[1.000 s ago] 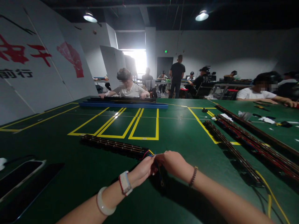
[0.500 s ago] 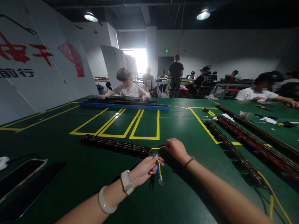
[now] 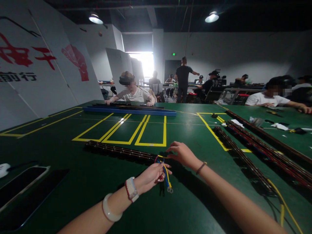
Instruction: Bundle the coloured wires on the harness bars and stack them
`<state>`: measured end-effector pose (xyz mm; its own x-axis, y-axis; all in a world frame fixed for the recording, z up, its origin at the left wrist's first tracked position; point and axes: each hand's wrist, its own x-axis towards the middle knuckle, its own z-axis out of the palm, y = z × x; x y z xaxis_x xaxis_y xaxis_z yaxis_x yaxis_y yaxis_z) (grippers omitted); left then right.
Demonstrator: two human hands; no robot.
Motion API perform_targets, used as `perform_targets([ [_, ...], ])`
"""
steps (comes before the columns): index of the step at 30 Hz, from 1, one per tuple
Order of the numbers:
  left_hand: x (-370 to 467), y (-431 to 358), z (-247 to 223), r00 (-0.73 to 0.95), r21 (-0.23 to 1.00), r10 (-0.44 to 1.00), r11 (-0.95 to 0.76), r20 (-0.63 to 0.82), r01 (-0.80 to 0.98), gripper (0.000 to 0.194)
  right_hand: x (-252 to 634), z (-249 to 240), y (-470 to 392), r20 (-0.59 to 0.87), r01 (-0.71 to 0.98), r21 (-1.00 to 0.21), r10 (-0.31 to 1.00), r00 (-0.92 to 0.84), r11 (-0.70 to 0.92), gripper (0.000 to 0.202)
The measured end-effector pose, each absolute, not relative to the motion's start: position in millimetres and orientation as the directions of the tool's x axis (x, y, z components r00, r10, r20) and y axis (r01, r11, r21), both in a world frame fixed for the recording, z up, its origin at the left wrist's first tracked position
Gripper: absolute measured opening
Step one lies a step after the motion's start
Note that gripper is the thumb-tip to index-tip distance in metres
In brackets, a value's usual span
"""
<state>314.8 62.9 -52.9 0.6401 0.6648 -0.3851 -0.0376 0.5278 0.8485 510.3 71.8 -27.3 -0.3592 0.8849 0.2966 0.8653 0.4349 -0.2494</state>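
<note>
A long dark bundle of wires [image 3: 122,150] lies on the green table in front of me, with coloured leads coming from its right end. My left hand [image 3: 154,175] is closed on blue and yellow wires [image 3: 167,177] just beyond that end; their ring terminals [image 3: 170,189] hang below my fingers. A separate thin yellow wire [image 3: 162,156] runs right from the bundle to the fingertips of my right hand [image 3: 181,153]. That hand is loosened, its fingers apart beside the wire's tip. Whether the wire touches the thumb is hard to see.
More dark wire bundles [image 3: 243,157] lie to the right, one with thick yellow leads [image 3: 282,201]. Yellow tape outlines [image 3: 151,144] mark the table. Across it, a person [image 3: 133,92] has hands at a blue channel [image 3: 129,111]. Dark flat panels [image 3: 34,195] lie at left.
My right hand has gone from a pinch on the thin yellow wire to loosened fingers, shifting slightly left. The wires in my left hand have swung a little right.
</note>
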Motion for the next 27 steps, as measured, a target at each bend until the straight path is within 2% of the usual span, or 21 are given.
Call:
perform_targets([
  [3, 316, 64, -57, 0.634, 0.84, 0.679, 0.537, -0.37, -0.084, 0.012, 508, -17, 67, 0.223, 0.643, -0.428, 0.764, -0.606, 0.635, 0.018],
  [6, 316, 65, -60, 0.615, 0.829, 0.683, 0.553, -0.395, -0.081, 0.007, 504, -17, 64, 0.158, 0.542, -0.491, 0.682, -0.714, 0.682, 0.018],
  [12, 318, 63, -59, 0.582, 0.834, 0.697, 0.549, -0.419, -0.058, 0.009, 502, -20, 64, 0.111, 0.564, -0.447, 0.668, -0.736, 0.695, 0.021],
  [16, 316, 65, -63, 0.627, 0.826, 0.679, 0.555, -0.382, -0.097, 0.014, 501, -21, 63, 0.105, 0.619, -0.307, 0.672, -0.733, 0.723, 0.022],
  [21, 317, 70, -70, 0.683, 0.816, 0.638, 0.568, -0.355, -0.107, 0.019, 500, -25, 63, 0.131, 0.651, -0.144, 0.666, -0.734, 0.746, 0.015],
  [24, 317, 72, -71, 0.676, 0.803, 0.642, 0.583, -0.362, -0.124, 0.021, 503, -26, 65, 0.158, 0.617, -0.182, 0.642, -0.75, 0.766, 0.017],
  [27, 316, 71, -68, 0.683, 0.772, 0.631, 0.617, -0.368, -0.155, 0.028, 505, -27, 68, 0.26, 0.573, -0.349, 0.664, -0.701, 0.742, 0.021],
])
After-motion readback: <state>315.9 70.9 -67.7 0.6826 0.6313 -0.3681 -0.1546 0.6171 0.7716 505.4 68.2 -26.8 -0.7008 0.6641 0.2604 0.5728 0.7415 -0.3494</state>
